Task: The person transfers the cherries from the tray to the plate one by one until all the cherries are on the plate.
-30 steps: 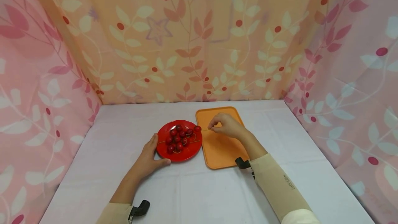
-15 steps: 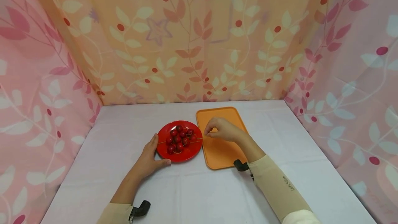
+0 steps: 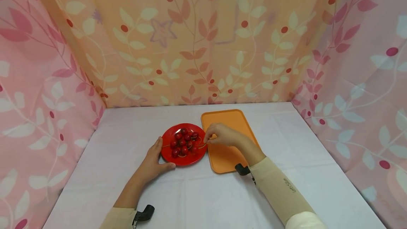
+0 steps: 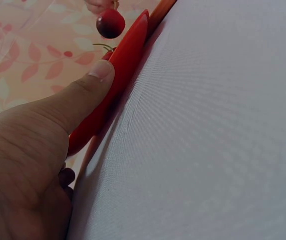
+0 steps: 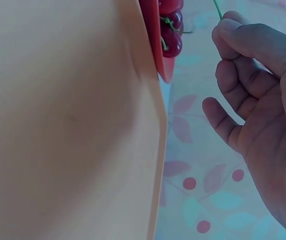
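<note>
Right hand (image 3: 222, 136) now nearer red plate (image 3: 168, 156)

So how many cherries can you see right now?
About 10 cherries: nine or so piled on the red plate, and one at its right edge hanging by the stem pinched in the right hand. Some may be hidden in the pile.

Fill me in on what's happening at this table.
A person sits at a white-covered table with a red plate of cherries beside an empty orange tray. The left hand rests against the plate's near-left rim, thumb on its edge. The right hand, over the tray's left side, pinches a green stem at the plate's right edge; the left wrist view shows one cherry hanging just above the rim.
</note>
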{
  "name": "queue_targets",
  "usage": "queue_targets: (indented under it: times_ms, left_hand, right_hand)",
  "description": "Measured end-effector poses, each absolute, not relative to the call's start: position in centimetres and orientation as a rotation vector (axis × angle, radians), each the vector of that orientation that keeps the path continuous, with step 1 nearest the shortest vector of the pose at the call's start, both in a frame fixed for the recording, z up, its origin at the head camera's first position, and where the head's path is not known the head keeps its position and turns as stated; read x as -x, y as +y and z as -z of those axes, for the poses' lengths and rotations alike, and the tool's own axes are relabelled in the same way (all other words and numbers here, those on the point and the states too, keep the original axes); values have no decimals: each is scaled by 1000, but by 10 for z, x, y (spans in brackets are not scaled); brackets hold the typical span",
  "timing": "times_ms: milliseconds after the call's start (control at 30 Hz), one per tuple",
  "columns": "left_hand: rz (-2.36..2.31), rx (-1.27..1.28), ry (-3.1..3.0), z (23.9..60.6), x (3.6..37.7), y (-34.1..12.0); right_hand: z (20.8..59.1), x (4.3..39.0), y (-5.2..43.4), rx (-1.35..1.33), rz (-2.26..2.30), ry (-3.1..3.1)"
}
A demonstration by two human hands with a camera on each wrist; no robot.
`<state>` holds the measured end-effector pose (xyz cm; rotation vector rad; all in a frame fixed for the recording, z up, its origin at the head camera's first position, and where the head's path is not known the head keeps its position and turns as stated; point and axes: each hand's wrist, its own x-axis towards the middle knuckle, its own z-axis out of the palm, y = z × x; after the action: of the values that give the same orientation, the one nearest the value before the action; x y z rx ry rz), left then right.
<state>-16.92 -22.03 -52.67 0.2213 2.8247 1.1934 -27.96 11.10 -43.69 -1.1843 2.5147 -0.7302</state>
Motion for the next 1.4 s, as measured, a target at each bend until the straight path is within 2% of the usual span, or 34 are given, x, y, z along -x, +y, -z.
queue_targets:
  times_ms: [900,1400]
  left_hand:
    - [-1212,-253,2829,526,168,-220]
    - [-1214,-240,2826,526,168,-219]
  right_hand:
    - [454,296,83,1219,664,2473]
    - [454,294,77,1138,667,2510]
